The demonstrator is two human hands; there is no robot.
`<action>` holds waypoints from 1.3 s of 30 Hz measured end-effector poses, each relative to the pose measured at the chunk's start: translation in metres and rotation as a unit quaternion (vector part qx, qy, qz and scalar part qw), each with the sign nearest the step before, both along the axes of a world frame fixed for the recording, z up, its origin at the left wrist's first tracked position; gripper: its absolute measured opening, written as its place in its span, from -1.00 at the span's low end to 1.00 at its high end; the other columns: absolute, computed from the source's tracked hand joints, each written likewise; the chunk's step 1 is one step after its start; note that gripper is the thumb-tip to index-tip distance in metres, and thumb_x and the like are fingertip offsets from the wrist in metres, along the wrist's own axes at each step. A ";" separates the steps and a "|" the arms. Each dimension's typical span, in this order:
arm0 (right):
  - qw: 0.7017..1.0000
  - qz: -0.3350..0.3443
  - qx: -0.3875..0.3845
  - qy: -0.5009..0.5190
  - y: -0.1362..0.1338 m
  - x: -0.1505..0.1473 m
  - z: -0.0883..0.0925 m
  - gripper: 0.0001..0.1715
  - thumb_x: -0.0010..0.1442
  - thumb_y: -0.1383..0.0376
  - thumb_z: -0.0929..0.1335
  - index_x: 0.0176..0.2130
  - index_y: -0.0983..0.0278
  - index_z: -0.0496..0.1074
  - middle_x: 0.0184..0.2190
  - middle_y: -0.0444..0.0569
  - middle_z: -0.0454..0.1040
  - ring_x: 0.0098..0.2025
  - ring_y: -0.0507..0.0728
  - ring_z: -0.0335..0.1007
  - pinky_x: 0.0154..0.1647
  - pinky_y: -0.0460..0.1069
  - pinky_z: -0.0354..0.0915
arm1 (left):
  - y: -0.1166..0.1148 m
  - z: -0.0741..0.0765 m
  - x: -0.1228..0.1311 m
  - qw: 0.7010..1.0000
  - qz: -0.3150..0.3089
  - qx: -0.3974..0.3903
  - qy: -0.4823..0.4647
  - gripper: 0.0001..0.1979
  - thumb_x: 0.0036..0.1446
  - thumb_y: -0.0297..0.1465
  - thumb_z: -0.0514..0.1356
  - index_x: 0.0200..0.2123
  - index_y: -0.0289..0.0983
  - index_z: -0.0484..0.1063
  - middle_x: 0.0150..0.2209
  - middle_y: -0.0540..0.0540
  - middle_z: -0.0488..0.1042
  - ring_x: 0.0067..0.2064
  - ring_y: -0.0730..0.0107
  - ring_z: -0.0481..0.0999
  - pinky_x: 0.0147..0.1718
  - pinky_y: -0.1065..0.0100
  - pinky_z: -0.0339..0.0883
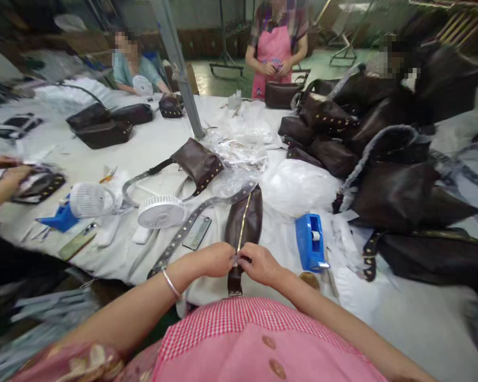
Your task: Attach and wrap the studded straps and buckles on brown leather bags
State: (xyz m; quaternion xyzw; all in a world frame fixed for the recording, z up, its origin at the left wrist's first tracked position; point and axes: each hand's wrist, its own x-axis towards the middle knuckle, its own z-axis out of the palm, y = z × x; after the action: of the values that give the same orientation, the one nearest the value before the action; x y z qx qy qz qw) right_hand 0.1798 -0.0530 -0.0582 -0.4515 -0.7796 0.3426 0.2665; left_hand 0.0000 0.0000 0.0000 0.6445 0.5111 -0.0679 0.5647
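Note:
A dark brown handbag (231, 223) lies on the table in front of me, its gold zip (245, 215) facing up. At the zip's near end my left hand (218, 259) and my right hand (259, 263) meet, both with fingers pinched together. A small pale bit shows between the fingertips, too small to name. Below the hands, a short strap with a buckle (235, 284) points toward me. From the bag's far end a studded strap (191, 220) curves off to the left.
Right of the bag stands a blue tape dispenser (310, 241); a phone (197, 233) and white fan (162, 211) lie left. Brown bags (394, 196) are piled at right, another studded bag (198, 165) beyond. A metal post (179, 69) rises behind. Several people work around the table.

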 end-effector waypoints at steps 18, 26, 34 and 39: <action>0.978 -0.027 0.149 -0.141 -0.018 -0.011 0.003 -0.81 0.29 0.38 0.26 -0.35 0.27 0.41 -0.41 -0.02 0.39 -0.33 0.11 0.28 -0.32 -0.02 0.17 | 0.001 -0.018 -0.008 0.990 0.031 -0.136 -0.031 -0.75 0.02 -0.17 0.06 -0.54 -0.21 0.22 -0.64 0.14 0.11 -0.68 0.55 0.00 -0.69 0.42 -0.12; 0.998 -0.060 0.005 -0.034 -0.021 -0.008 -0.002 -0.83 0.26 0.44 0.23 -0.36 0.26 0.31 -0.39 -0.07 0.35 -0.34 0.09 0.30 -0.32 -0.03 0.22 | -0.008 -0.004 -0.009 0.992 -0.079 0.076 -0.066 -0.75 0.07 -0.26 0.17 -0.55 -0.25 0.30 -0.58 0.09 0.26 -0.49 0.47 0.19 -0.46 0.38 -0.03; 0.996 -0.073 0.009 0.052 -0.017 0.001 0.007 -0.66 0.23 0.36 0.34 0.02 0.26 0.34 -0.19 0.03 0.41 -0.17 0.14 0.35 -0.18 0.02 0.31 | -0.012 -0.004 -0.008 0.984 -0.095 0.143 -0.052 -0.71 0.17 -0.31 0.07 -0.58 -0.26 0.28 -0.61 0.07 0.25 -0.51 0.45 0.20 -0.48 0.36 -0.07; 0.997 -0.067 0.044 0.010 -0.017 -0.002 0.000 -0.89 0.26 0.39 0.31 -0.30 0.25 0.43 -0.38 -0.07 0.41 -0.30 0.08 0.37 -0.27 -0.04 0.26 | -0.010 -0.006 -0.006 0.990 -0.061 0.119 -0.041 -0.74 0.11 -0.34 0.11 -0.61 -0.25 0.26 -0.61 0.06 0.25 -0.49 0.43 0.22 -0.44 0.34 -0.04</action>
State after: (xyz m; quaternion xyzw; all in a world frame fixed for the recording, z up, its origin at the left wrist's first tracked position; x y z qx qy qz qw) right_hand 0.1780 -0.0697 -0.0579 -0.4869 -0.7594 0.2937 0.3162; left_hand -0.0063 -0.0100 -0.0056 0.7395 0.4515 -0.0146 0.4991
